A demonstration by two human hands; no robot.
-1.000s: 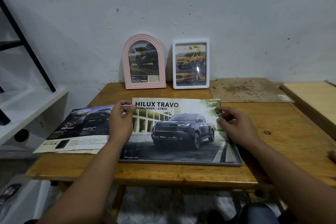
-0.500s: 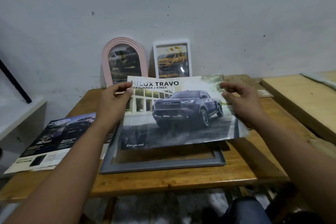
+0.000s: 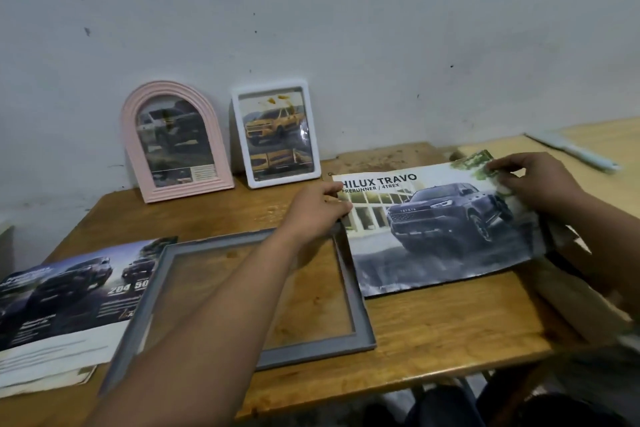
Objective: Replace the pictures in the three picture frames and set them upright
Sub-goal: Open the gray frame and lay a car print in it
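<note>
Grey and now empty, the flat rectangular frame lies on the wooden table since your left hand and right hand, pinching its top corners, lifted the glossy truck picture aside to the right (a replacement goes in next).

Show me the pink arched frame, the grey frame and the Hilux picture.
pink arched frame (image 3: 129,135): head view, left side of its rim.
grey frame (image 3: 360,305): head view, right bar.
Hilux picture (image 3: 446,218): head view, the truck.

Plain home room: worn wooden table, scuffed white wall
</note>
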